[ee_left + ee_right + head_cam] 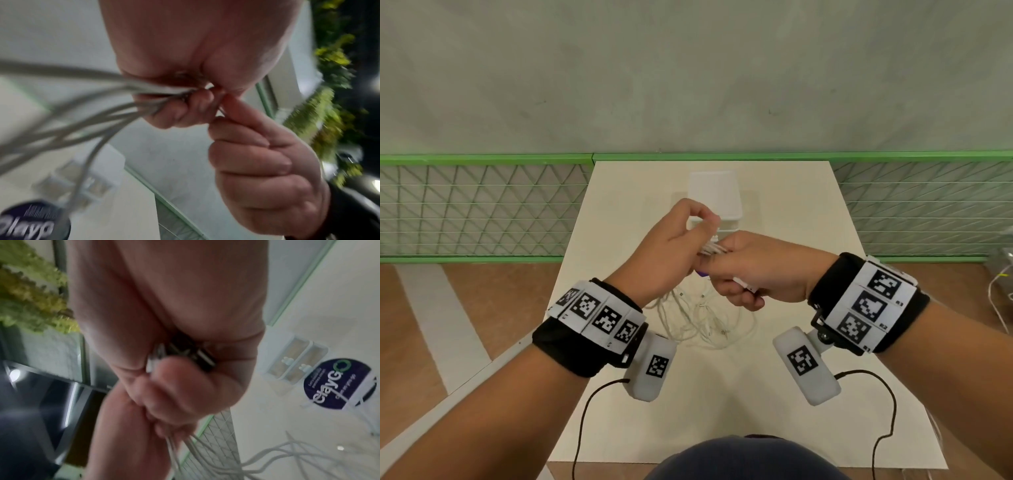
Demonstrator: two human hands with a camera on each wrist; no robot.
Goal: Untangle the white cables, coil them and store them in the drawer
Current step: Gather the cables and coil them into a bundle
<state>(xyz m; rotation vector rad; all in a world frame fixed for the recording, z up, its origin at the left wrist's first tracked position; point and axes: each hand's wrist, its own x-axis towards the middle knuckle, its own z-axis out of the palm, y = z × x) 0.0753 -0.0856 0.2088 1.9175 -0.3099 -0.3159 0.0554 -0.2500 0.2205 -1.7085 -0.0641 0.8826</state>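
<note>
Both hands meet above the middle of the table. My left hand (688,240) pinches a bundle of white cables (713,248) with curled fingers. My right hand (736,274) grips the same bundle from the other side, with a white plug (745,285) sticking out of the fist. In the right wrist view several plug ends (185,353) sit inside its curled fingers. The rest of the cables hang down into a loose tangle (702,318) on the table. The small white drawer unit (714,202) stands just behind the hands; the hands hide its front.
A round purple disc printed "clayGO" (339,384) lies on the white table (791,240) under the hands, beside the drawer unit (294,361). Green mesh fencing (482,209) runs behind the table. Black wrist-camera leads (887,411) trail over the near table edge.
</note>
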